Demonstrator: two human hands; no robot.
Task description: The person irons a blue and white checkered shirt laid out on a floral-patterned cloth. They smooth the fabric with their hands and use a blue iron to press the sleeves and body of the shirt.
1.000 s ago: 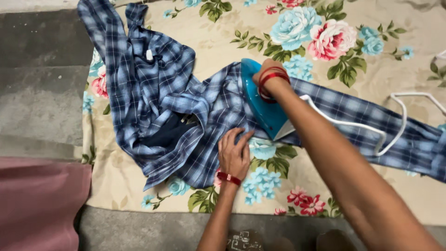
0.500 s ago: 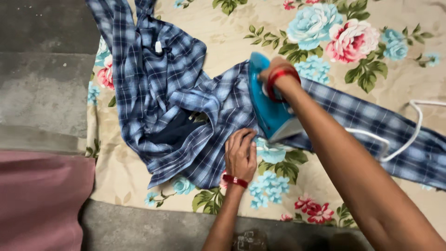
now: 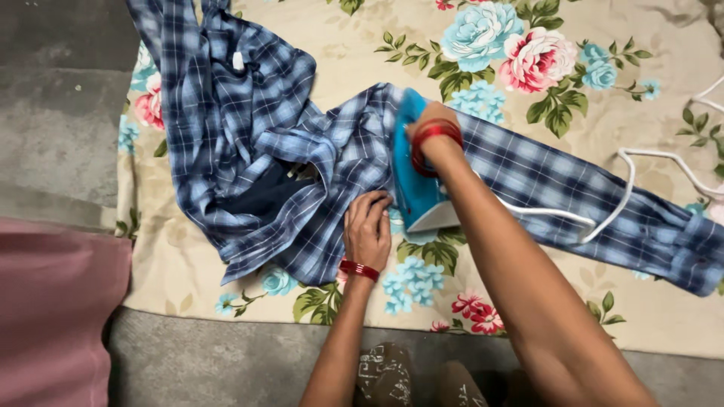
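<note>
Pink cloth (image 3: 53, 316) lies at far left, beside the floral sheet (image 3: 362, 60). Blue plaid shirt (image 3: 256, 151) — bunched at left, sleeve stretched rightward — rests on the sheet. Left hand (image 3: 367, 234) presses the shirt, fingers curled, grasping nothing. Right hand (image 3: 426, 120) clenches the turquoise iron (image 3: 411, 188) (sole on the sleeve). White cord (image 3: 626, 188) trails right.

Blue plaid shirt (image 3: 249, 143), teal iron (image 3: 411, 181), floral sheet (image 3: 354, 60)

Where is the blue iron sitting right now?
In the head view the blue iron sits mid-frame on the blue plaid shirt, gripped by the right hand, with the left hand pressing the cloth just beside its left edge.
</note>
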